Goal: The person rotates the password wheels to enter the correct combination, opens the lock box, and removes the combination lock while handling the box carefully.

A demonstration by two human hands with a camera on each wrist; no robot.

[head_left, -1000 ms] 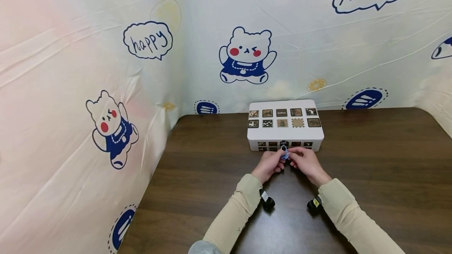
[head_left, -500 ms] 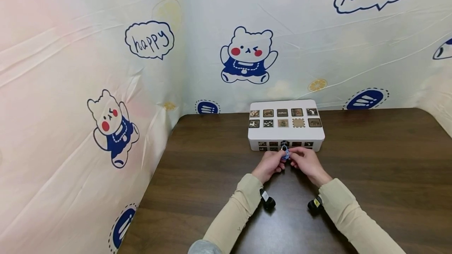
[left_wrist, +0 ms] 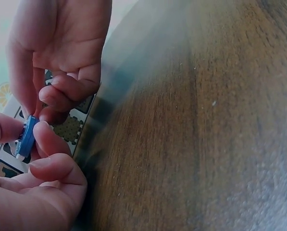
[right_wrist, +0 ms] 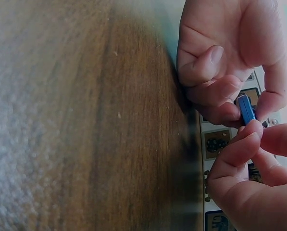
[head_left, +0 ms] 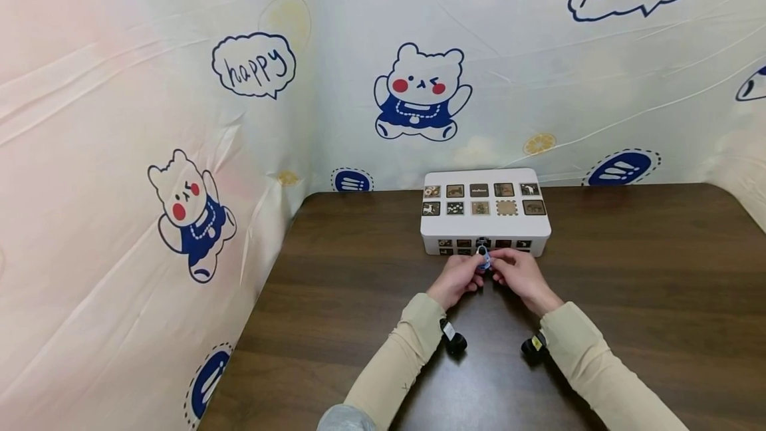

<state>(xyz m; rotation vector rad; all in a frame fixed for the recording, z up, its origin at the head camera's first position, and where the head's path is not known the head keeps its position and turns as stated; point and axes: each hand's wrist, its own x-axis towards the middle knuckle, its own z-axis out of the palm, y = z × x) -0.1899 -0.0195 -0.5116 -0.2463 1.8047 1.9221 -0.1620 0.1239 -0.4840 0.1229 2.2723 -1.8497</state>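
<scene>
Blue padlock (head_left: 483, 262) at the front middle of the white box (head_left: 485, 226), just below its dark clasp (head_left: 482, 242). You pinch it between thumb and finger of your left hand (head_left: 457, 278); your right hand (head_left: 523, 276) pinches its other edge, contact partly hidden. Box is near the back edge of a brown wood-grain table (head_left: 335, 298), glossy toward you. Pale fabric backdrop (head_left: 359, 5) behind and along the left, creased, printed with bears (head_left: 417, 117) and orange slices (head_left: 540, 144). Two speech bubbles (head_left: 254, 84) read "happy". One dark square (head_left: 479, 190) on the box top: lettering too small to read.
</scene>
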